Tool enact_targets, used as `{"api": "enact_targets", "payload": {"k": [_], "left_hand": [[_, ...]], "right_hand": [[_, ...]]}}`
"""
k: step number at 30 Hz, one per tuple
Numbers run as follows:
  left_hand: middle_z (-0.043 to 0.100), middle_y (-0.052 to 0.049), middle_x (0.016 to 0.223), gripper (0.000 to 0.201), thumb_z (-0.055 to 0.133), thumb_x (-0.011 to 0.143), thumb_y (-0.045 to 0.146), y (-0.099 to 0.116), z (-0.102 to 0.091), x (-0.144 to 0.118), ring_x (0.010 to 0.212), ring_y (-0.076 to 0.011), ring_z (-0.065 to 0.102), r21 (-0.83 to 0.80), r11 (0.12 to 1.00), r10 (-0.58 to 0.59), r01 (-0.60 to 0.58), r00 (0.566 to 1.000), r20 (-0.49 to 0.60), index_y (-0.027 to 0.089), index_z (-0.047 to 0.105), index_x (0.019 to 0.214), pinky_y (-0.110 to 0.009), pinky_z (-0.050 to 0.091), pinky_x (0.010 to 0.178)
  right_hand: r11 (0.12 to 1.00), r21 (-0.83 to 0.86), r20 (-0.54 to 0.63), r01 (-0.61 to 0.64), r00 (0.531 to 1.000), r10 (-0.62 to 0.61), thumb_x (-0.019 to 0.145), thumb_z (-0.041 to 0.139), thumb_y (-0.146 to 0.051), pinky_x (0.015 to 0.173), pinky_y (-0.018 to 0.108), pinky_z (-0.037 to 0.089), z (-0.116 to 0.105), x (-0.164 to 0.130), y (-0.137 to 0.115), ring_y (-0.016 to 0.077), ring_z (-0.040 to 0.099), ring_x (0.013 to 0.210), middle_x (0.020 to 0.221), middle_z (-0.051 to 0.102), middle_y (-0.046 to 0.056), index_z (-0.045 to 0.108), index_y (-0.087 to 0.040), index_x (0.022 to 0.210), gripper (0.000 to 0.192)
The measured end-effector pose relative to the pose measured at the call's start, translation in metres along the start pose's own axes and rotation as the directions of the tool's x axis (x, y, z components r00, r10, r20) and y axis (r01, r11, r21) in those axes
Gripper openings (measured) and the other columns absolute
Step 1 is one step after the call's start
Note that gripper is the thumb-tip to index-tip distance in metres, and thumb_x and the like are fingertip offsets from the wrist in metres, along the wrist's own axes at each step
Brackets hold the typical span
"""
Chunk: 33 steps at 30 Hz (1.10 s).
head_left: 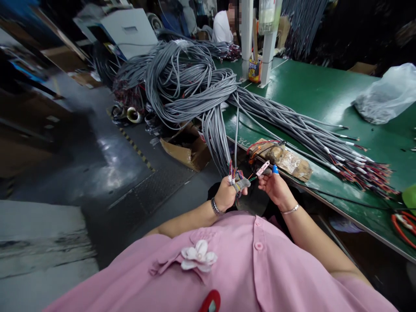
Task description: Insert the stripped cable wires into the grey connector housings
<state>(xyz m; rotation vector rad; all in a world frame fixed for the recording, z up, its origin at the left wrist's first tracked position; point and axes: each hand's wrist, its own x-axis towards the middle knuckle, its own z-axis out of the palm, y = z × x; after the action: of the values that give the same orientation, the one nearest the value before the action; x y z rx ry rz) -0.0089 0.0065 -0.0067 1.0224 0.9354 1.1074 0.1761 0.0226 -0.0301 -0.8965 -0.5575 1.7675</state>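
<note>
My left hand (226,193) is closed around the ends of several grey cables (217,141) that hang off the bench edge. Thin coloured wires (232,170) fan out above and beside its fingers, and a grey covering wraps its thumb. Close by on the right, my right hand (276,189) pinches a small flat pinkish-white piece with dark marks (263,168); its kind is unclear. One of that hand's fingertips wears a blue cover (275,169). Green and orange wires (252,178) stretch across the gap between both hands.
A long bundle of grey cables (289,121) lies along the green bench (312,91), beside a taped cardboard piece (282,158). Coiled cables (191,78) are heaped at the left end. A clear plastic bag (386,93) sits right. An opened carton (182,151) stands below. A person (222,27) is behind.
</note>
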Motion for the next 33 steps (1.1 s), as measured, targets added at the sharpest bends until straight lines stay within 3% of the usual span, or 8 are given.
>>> {"api": "enact_targets", "payload": {"k": [3, 5, 10, 15, 20, 25, 29, 33], "left_hand": [[0.060, -0.001, 0.053, 0.027, 0.073, 0.070, 0.039, 0.005, 0.006, 0.002, 0.046, -0.0095, 0.051, -0.043, 0.999, 0.010, -0.008, 0.999, 0.040, 0.014, 0.062, 0.066, -0.022, 0.035, 0.046], [0.060, -0.001, 0.052, 0.028, 0.073, 0.071, 0.039, 0.007, 0.010, 0.004, 0.045, -0.0089, 0.049, -0.039, 0.999, 0.014, -0.012, 0.998, 0.056, 0.014, 0.062, 0.064, -0.022, 0.035, 0.046], [0.059, -0.002, 0.050, 0.031, 0.071, 0.073, 0.043, 0.004, 0.015, 0.009, 0.044, -0.0084, 0.048, -0.009, 1.000, 0.014, -0.013, 0.998, 0.062, 0.013, 0.064, 0.066, -0.022, 0.033, 0.044], [0.059, -0.002, 0.051, 0.032, 0.070, 0.074, 0.044, -0.002, 0.016, 0.013, 0.045, -0.0084, 0.049, 0.023, 1.000, -0.011, 0.010, 0.999, 0.047, 0.013, 0.065, 0.067, -0.022, 0.033, 0.046], [0.059, -0.001, 0.051, 0.033, 0.071, 0.073, 0.043, -0.007, 0.014, 0.013, 0.044, -0.0075, 0.047, 0.038, 0.999, -0.022, 0.021, 0.999, 0.028, 0.013, 0.062, 0.065, -0.021, 0.032, 0.045], [0.058, 0.000, 0.050, 0.033, 0.072, 0.073, 0.043, -0.009, 0.013, 0.012, 0.041, -0.0058, 0.041, 0.035, 0.999, -0.011, 0.010, 0.999, 0.038, 0.014, 0.060, 0.062, -0.021, 0.031, 0.045], [0.057, -0.001, 0.049, 0.034, 0.070, 0.074, 0.044, -0.010, 0.009, 0.008, 0.042, -0.0067, 0.043, 0.076, 0.997, 0.021, -0.025, 0.998, 0.053, 0.013, 0.061, 0.061, -0.022, 0.032, 0.046], [0.060, -0.002, 0.051, 0.035, 0.068, 0.076, 0.045, -0.011, 0.002, 0.002, 0.046, -0.0085, 0.047, 0.171, 0.984, 0.035, -0.045, 0.998, 0.061, 0.013, 0.065, 0.064, -0.023, 0.035, 0.049]], "right_hand": [[0.998, -0.059, 0.046, 0.022, 0.999, -0.019, 0.076, 0.063, -0.063, 0.054, 0.024, 0.049, 0.006, 0.008, -0.004, 0.0105, 0.052, 0.057, 0.076, 0.064, 0.002, 0.065, -0.020, 0.083, 0.044], [0.985, -0.111, 0.012, 0.136, 0.991, -0.135, 0.076, 0.067, -0.057, 0.052, 0.023, 0.046, 0.010, 0.009, -0.003, 0.0089, 0.047, 0.052, 0.068, 0.060, 0.000, 0.064, -0.020, 0.078, 0.038], [0.885, -0.269, -0.128, 0.381, 0.896, -0.425, 0.079, 0.062, -0.059, 0.050, 0.024, 0.040, 0.012, 0.009, 0.004, 0.0091, 0.043, 0.049, 0.059, 0.057, -0.001, 0.063, -0.020, 0.070, 0.040], [0.985, 0.000, -0.041, 0.170, 0.985, -0.170, 0.076, 0.063, -0.064, 0.057, 0.026, 0.048, 0.015, 0.014, 0.004, 0.0130, 0.055, 0.061, 0.073, 0.064, 0.001, 0.067, -0.021, 0.082, 0.043], [0.972, 0.148, -0.073, 0.182, 0.982, -0.173, 0.072, 0.074, -0.052, 0.062, 0.026, 0.049, 0.017, 0.020, 0.006, 0.0135, 0.057, 0.065, 0.072, 0.066, 0.000, 0.067, -0.021, 0.081, 0.033], [0.980, 0.151, -0.023, 0.127, 0.992, -0.125, 0.075, 0.065, -0.062, 0.060, 0.025, 0.049, 0.015, 0.019, 0.007, 0.0132, 0.058, 0.066, 0.078, 0.068, 0.001, 0.067, -0.022, 0.083, 0.042], [0.996, 0.093, 0.121, 0.009, 0.992, -0.020, 0.073, 0.057, -0.072, 0.062, 0.027, 0.050, 0.006, 0.007, 0.008, 0.0138, 0.060, 0.068, 0.085, 0.068, 0.004, 0.067, -0.021, 0.087, 0.054], [0.997, -0.075, 0.233, 0.018, 0.973, 0.000, 0.070, 0.075, -0.051, 0.067, 0.028, 0.050, 0.001, -0.009, 0.010, 0.0131, 0.059, 0.068, 0.081, 0.066, 0.002, 0.067, -0.020, 0.086, 0.036]]}}
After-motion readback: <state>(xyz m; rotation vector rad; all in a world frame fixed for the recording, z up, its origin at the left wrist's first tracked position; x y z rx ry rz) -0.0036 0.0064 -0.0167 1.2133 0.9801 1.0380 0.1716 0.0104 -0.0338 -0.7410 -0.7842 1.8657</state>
